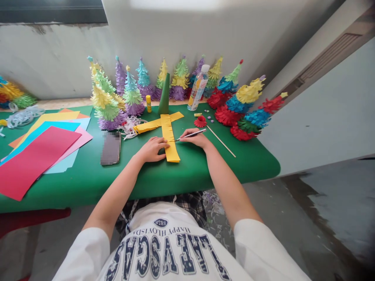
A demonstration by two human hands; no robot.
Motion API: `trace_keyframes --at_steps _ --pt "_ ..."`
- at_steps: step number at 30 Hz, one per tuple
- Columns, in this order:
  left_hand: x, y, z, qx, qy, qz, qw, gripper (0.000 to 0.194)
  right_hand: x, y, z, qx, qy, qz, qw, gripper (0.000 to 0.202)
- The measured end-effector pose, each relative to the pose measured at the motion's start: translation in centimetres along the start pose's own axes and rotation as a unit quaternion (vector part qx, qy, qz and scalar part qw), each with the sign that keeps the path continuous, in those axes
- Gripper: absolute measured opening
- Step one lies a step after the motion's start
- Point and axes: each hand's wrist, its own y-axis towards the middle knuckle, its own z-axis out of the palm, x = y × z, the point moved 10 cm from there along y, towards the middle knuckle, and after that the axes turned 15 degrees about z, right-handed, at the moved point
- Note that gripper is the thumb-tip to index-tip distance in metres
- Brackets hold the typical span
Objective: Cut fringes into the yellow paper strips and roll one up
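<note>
My left hand (153, 149) lies on the green table with fingers stretched out, their tips pressing on the left edge of a yellow paper strip (168, 132). Slits run along the upper part of this strip. Pinched in my right hand (193, 138) is a slim, pen-shaped craft knife (195, 134), its tip at the strip's right edge. Behind lies another yellow strip (149, 125), fringed on its left part and crossing under the first. A green paper cone (165, 95) stands just beyond them.
Several fringed paper trees (180, 78) line the wall. A bottle (198, 88), a glue stick (148, 104), a red fringed paper ring (200, 121) and a thin stick (221, 141) lie or stand nearby. Leftward are a phone (110, 148), paper scraps (130, 127) and coloured sheets (43, 156).
</note>
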Motion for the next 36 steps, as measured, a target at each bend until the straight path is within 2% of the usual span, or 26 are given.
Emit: trace_keyframes --at_steps 13,19,25,36 --pt "-0.2 -0.1 0.1 -0.011 0.008 0.012 1.000 0.041 0.1 0.1 1.3 0.012 -0.005 -0.001 1.000 0.026" --pt "0.0 -0.1 0.4 -0.012 0.017 0.018 1.000 0.044 0.5 0.1 0.1 -0.042 0.056 -0.021 0.997 0.026" --pt "0.0 -0.2 0.5 -0.005 0.007 0.015 1.000 0.049 0.4 0.2 1.3 0.005 0.015 -0.008 1.000 0.026" --pt "-0.3 -0.2 0.2 -0.007 -0.005 0.024 1.000 0.047 0.1 0.4 1.9 0.025 0.006 -0.002 1.000 0.028"
